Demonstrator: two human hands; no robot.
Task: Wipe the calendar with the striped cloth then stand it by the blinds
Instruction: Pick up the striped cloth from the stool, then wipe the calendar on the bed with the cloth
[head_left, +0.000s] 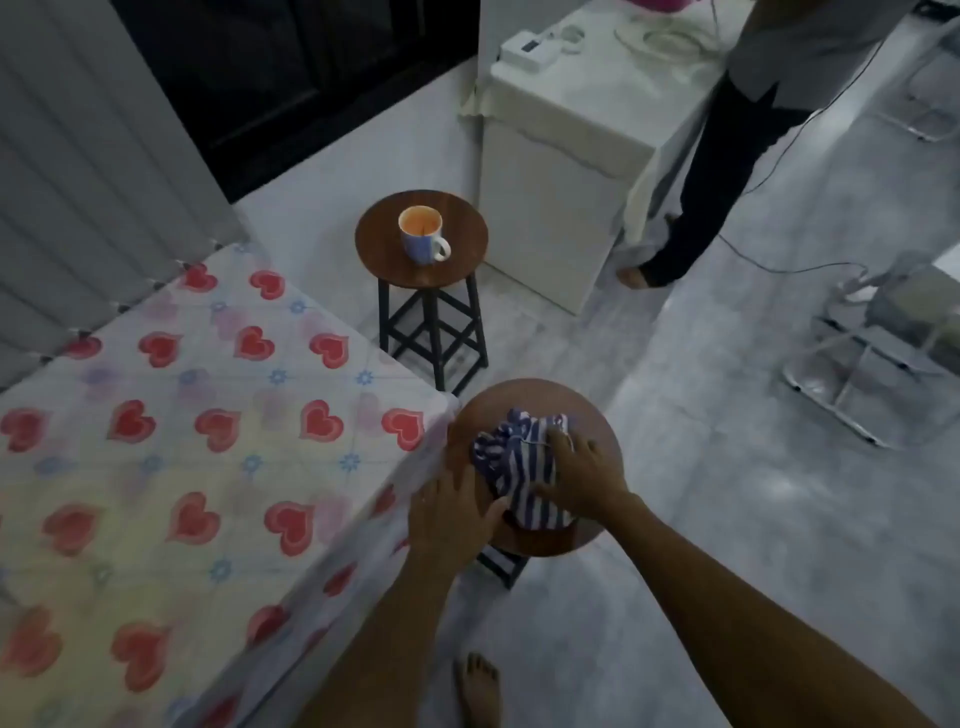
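Note:
A blue-and-white striped cloth (519, 467) lies crumpled on a round wooden stool (483, 415) near the table's corner. My right hand (582, 475) rests on top of the cloth with its fingers spread over it. My left hand (452, 512) lies flat on the stool seat, its fingertips touching the cloth's left edge. No calendar is visible. The grey vertical blinds (88, 182) hang at the upper left, behind the table.
A table with a heart-patterned cover (182, 441) fills the left. A second stool (421, 228) farther off carries a blue mug (423, 236). Beyond stand a white cabinet (561, 171), another person's legs (691, 197), a cable on the floor and a metal rack (872, 364). My bare foot (478, 691) is below.

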